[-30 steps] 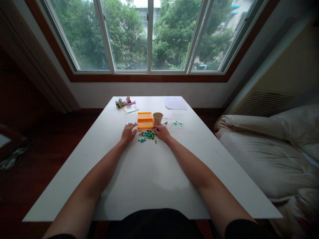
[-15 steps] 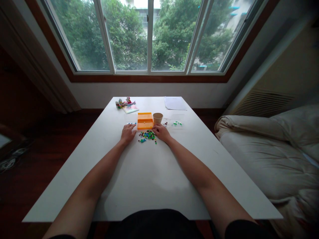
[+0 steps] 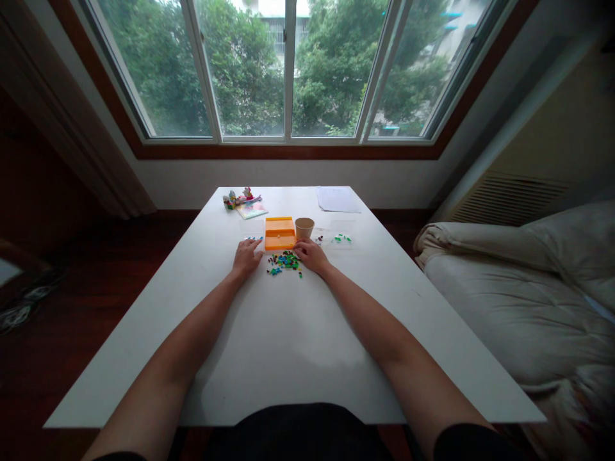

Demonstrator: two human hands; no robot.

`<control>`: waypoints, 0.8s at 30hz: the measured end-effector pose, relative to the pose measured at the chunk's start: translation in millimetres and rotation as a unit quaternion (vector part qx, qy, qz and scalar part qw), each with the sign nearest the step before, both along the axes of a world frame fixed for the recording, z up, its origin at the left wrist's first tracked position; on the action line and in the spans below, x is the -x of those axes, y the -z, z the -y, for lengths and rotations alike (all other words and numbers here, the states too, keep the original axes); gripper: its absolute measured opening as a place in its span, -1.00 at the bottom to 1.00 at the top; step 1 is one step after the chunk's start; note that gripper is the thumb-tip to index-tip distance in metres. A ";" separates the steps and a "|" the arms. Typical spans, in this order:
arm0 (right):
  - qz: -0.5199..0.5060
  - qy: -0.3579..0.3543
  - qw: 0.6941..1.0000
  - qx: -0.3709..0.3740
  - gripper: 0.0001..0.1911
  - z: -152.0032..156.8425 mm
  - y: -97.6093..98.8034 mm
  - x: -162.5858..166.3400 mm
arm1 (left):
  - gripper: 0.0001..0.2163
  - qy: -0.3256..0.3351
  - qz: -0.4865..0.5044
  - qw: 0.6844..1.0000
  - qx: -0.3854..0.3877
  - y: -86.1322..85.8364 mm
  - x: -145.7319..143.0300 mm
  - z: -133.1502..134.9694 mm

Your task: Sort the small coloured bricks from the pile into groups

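Note:
A heap of small coloured building bricks lies on the white table in front of an orange box. My left hand rests palm down just left of the heap, fingers loosely curled, near the box's left corner. My right hand lies at the heap's right edge, fingers bent and touching the bricks beside the box's right corner. What its fingertips hold, if anything, is too small to make out.
A tan paper cup stands right of the box. A few green bricks lie further right. A small built model on a coloured leaflet and a sheet of paper lie at the far end. A sofa flanks the right.

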State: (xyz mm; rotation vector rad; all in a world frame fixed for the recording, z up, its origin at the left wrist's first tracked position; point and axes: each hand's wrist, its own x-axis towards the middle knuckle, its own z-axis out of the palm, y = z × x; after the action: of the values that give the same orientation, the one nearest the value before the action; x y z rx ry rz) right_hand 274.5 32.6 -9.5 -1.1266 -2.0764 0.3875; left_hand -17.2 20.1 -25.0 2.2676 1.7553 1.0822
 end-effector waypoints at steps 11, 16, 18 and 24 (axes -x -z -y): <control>-0.001 0.005 1.000 -0.003 -0.81 -2.3 2.4 0.2 | -0.59 -0.001 0.003 1.000 0.012 -0.8 -0.7 0.3; -0.001 0.003 1.000 -0.005 -0.81 -3.0 3.2 -0.2 | -0.61 -0.004 0.007 1.000 0.005 -0.8 -0.3 1.1; -0.001 0.000 1.000 -0.007 -0.81 -3.4 3.6 -0.4 | -0.60 -0.006 -0.001 1.000 0.007 -1.8 -0.5 1.9; -0.002 -0.003 1.000 -0.014 -0.82 -6.9 7.6 -0.9 | -0.60 -0.012 -0.029 0.999 0.022 -4.9 -1.8 3.6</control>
State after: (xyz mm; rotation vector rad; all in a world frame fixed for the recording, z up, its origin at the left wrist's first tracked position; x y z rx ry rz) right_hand 275.3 39.5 -17.1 -1.1023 -2.0767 0.3626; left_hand -15.5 16.5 -20.1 2.2794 1.8138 0.9802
